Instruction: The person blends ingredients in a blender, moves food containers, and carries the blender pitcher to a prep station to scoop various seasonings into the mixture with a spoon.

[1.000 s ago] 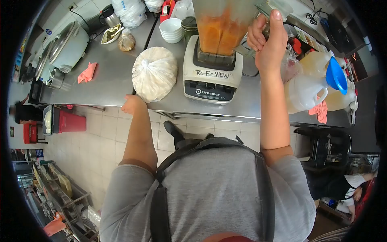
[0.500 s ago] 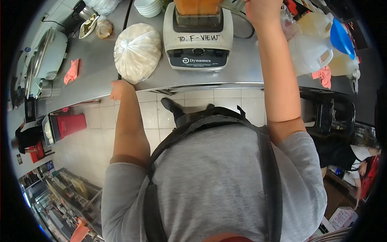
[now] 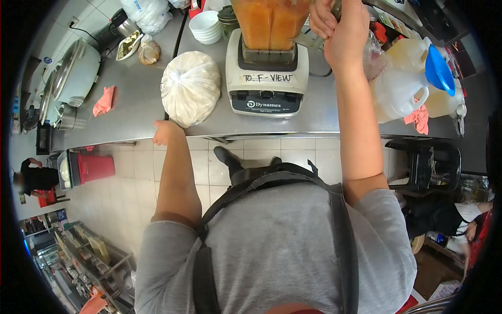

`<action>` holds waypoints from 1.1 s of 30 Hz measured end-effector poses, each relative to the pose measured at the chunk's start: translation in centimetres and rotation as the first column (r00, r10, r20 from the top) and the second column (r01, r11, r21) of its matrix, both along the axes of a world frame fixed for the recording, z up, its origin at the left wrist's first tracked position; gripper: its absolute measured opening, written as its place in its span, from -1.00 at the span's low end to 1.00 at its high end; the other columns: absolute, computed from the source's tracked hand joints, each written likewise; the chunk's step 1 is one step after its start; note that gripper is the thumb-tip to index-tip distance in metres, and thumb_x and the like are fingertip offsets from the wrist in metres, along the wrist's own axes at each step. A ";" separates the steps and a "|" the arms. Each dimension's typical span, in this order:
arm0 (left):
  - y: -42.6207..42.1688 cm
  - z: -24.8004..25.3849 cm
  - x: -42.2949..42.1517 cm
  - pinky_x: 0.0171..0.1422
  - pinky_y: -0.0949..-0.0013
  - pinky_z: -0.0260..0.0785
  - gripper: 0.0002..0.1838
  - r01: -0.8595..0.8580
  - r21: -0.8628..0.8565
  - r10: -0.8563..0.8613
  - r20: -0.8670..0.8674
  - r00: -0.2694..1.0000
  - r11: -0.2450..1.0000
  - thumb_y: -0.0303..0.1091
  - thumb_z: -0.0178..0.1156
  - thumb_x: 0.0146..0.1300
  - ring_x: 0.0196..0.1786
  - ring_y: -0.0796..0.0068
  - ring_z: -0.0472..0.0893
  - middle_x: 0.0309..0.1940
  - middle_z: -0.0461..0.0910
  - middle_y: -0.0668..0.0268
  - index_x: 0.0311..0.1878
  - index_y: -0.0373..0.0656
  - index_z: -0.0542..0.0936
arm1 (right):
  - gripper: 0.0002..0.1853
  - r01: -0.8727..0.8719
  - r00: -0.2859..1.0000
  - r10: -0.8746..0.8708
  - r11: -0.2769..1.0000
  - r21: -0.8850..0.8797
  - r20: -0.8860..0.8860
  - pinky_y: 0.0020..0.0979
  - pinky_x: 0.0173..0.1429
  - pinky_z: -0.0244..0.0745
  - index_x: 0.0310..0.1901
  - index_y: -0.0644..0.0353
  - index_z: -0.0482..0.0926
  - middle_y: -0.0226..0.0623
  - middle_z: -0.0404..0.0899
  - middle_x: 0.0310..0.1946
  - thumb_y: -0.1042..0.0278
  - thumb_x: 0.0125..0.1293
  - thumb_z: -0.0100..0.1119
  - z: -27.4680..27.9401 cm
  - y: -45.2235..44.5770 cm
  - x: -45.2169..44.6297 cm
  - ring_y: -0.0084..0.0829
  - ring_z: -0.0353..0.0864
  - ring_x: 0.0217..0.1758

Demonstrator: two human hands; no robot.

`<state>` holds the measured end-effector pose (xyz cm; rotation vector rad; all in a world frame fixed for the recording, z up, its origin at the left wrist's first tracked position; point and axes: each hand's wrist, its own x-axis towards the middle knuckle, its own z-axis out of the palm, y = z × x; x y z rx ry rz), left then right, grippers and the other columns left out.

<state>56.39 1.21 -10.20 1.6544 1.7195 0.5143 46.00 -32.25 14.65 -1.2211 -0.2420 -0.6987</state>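
My right hand [image 3: 342, 34] is closed around the handle [image 3: 309, 41] of the blender jar [image 3: 269, 26], fingers curled. Orange, thick-looking liquid fills the visible part of the jar, whose top is out of view. The jar sits on a white blender base [image 3: 266, 83] with a black control panel and a handwritten label. At the front edge of the steel table [image 3: 130, 118], my left hand [image 3: 167, 132] is curled over the rim, its fingers partly hidden. Just beyond it lies a knotted clear plastic bag [image 3: 191, 89] full of something whitish.
White bowls [image 3: 205, 26] are stacked behind the bag. Plastic jugs [image 3: 400, 91] and a blue funnel [image 3: 440, 70] stand at right. Pink cloths [image 3: 104, 101] and a large lidded cooker [image 3: 78, 70] are at left. A person [image 3: 442, 217] is at far right, another [image 3: 39, 175] at far left.
The view has tilted upward, so the table and blender sit lower in the picture and more of the jar shows. Both hands keep their places, the right at the jar, the left at the table edge.
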 end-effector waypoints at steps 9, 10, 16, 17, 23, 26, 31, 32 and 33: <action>0.5 -0.6 0.5 -0.14 0.04 0.46 -0.41 -0.011 0.005 0.011 -0.058 0.998 1.000 0.06 0.00 0.18 -0.15 0.06 0.60 -0.14 0.47 0.05 -0.02 -0.36 0.31 | -0.49 0.009 1.000 -0.009 1.000 -0.006 -0.009 -0.60 -0.75 -0.10 -0.63 0.11 0.27 -0.56 0.06 -0.86 -0.06 0.41 -0.15 -0.1 0.0 0.0 -0.69 -0.02 -0.85; 0.5 -0.8 0.6 -0.14 0.04 0.46 -0.41 -0.010 0.005 0.011 -0.056 0.998 1.000 0.06 0.00 0.18 -0.15 0.06 0.60 -0.14 0.47 0.05 -0.02 -0.36 0.31 | -0.50 0.003 1.000 -0.003 1.000 -0.004 -0.010 -0.61 -0.74 -0.08 -0.60 0.12 0.29 -0.56 0.07 -0.85 -0.06 0.41 -0.15 -0.2 -0.1 0.0 -0.69 0.00 -0.84; 0.6 -0.8 0.5 -0.13 0.03 0.45 -0.42 0.005 0.020 -0.004 -0.051 0.999 1.000 0.05 0.00 0.18 -0.14 0.05 0.60 -0.14 0.48 0.03 -0.02 -0.36 0.32 | -0.62 0.622 0.771 -0.555 0.761 -0.185 0.311 -0.53 -0.28 0.24 -0.20 0.32 0.41 -0.36 0.33 -0.47 0.07 0.33 0.04 -4.8 1.9 -0.7 -0.53 0.33 -0.42; 0.3 -0.3 0.3 -0.12 0.03 0.44 -0.41 0.001 0.007 0.000 -0.037 0.999 1.000 0.04 0.01 0.17 -0.14 0.05 0.59 -0.14 0.48 0.02 -0.01 -0.36 0.32 | -0.68 0.857 0.512 -0.653 0.432 -0.281 0.558 -0.40 -0.01 0.32 -0.21 0.33 0.48 -0.23 0.44 -0.22 0.18 0.25 0.17 -7.0 1.9 -1.0 -0.45 0.45 -0.14; 0.8 -0.9 0.3 -0.10 0.01 0.44 -0.40 0.003 0.003 -0.003 -0.011 1.000 1.000 0.04 0.02 0.17 -0.10 0.03 0.58 -0.11 0.48 0.00 0.02 -0.37 0.31 | -0.71 0.417 0.896 -0.217 0.114 -0.902 0.387 -0.24 0.21 0.19 -0.16 0.05 0.59 -0.37 0.44 0.03 0.39 0.00 0.24 -13.9 2.2 -5.9 -0.31 0.35 0.13; 0.3 0.0 0.0 -0.10 0.01 0.44 -0.39 0.023 -0.040 -0.023 -0.008 1.000 0.999 0.04 0.02 0.18 -0.09 0.03 0.58 -0.09 0.47 -0.01 0.04 -0.37 0.29 | -0.72 0.325 0.936 -0.181 0.117 -0.938 0.302 -0.24 0.17 0.23 -0.21 0.00 0.60 -0.44 0.48 -0.03 0.44 -0.03 0.19 -14.2 2.0 -5.8 -0.34 0.39 0.09; 0.4 0.2 -0.3 -0.09 0.01 0.45 -0.37 0.060 -0.063 -0.059 0.019 0.998 0.996 0.05 0.00 0.20 -0.07 0.01 0.57 -0.07 0.46 -0.01 0.09 -0.38 0.27 | -0.75 0.400 0.900 -0.230 0.106 -0.910 0.369 -0.28 0.12 0.26 -0.25 0.00 0.61 -0.49 0.50 -0.09 0.47 -0.02 0.13 -14.4 2.3 -5.3 -0.41 0.42 0.01; 0.4 0.2 -0.2 -0.09 0.00 0.44 -0.37 0.066 -0.072 -0.065 0.017 0.998 0.995 0.04 -0.01 0.21 -0.06 0.00 0.57 -0.06 0.46 -0.01 0.09 -0.38 0.27 | -0.77 0.406 0.897 -0.238 0.120 -0.906 0.371 -0.29 0.11 0.26 -0.26 0.00 0.60 -0.51 0.51 -0.11 0.47 -0.01 0.14 -14.5 2.4 -5.3 -0.43 0.43 -0.02; 0.5 0.1 -0.3 -0.08 0.00 0.44 -0.37 0.071 -0.081 -0.070 0.014 0.997 0.994 0.04 -0.02 0.21 -0.06 -0.01 0.56 -0.04 0.45 -0.02 0.10 -0.38 0.26 | -0.77 0.408 0.896 -0.240 0.119 -0.905 0.373 -0.29 0.11 0.26 -0.26 0.00 0.60 -0.51 0.51 -0.11 0.47 -0.01 0.14 -14.7 2.4 -5.3 -0.43 0.43 -0.02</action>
